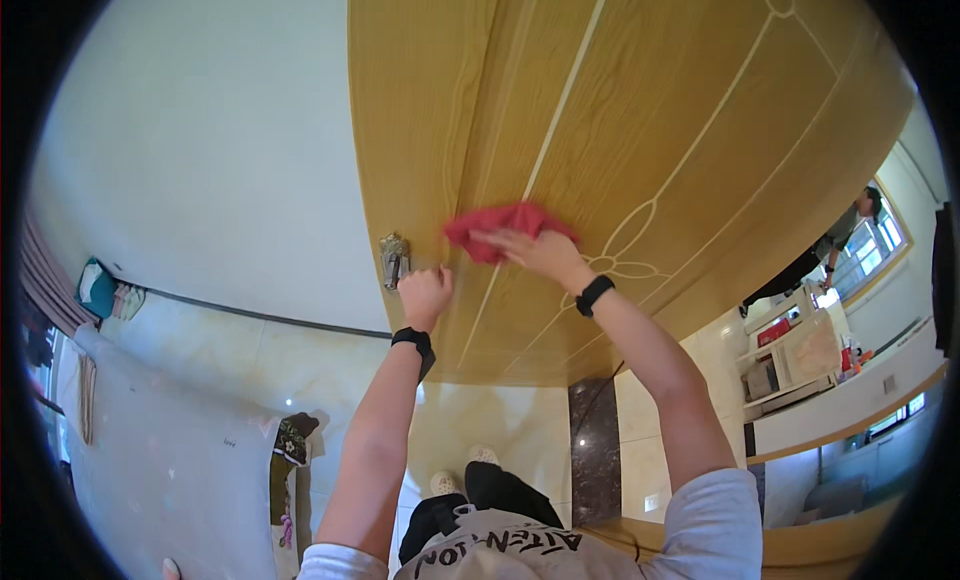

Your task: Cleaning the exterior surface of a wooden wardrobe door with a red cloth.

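Observation:
A wooden door with pale inlaid lines fills the upper middle and right. My right hand presses a red cloth against its face; the cloth and fingers are slightly blurred. Close to the door's left edge is an ornate metal door handle. My left hand is closed at this handle, its curled fingers partly hidden from view. Dark bands circle both wrists.
To the left is a bed with a pale cover and a dark patterned cloth at its edge. A tissue box is farther back. Shelves and another person appear at right, beyond a dark floor strip.

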Demonstrator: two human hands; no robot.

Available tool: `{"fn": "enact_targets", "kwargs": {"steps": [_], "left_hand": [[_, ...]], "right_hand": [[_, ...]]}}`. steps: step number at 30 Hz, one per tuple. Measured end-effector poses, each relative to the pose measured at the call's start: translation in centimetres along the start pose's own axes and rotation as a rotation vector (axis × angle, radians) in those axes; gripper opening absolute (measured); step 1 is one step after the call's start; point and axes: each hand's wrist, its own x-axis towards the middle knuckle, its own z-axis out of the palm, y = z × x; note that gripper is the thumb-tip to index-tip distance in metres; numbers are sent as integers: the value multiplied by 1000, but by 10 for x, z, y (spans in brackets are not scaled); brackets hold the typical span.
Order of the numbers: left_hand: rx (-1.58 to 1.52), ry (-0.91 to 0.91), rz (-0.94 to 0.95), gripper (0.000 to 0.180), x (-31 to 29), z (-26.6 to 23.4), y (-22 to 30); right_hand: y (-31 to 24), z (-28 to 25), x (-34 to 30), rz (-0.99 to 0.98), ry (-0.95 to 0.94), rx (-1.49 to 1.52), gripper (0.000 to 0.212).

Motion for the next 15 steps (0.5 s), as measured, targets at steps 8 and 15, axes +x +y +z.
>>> {"fn": "enact_targets", "kwargs": {"steps": [8, 15], "left_hand": [[30, 31, 26, 31, 3, 2, -16], [5, 16, 53, 26, 6, 4, -10]], "right_hand": [[81, -127, 20, 301, 320, 130, 44], [89, -131, 64, 483, 897, -195, 53]]}}
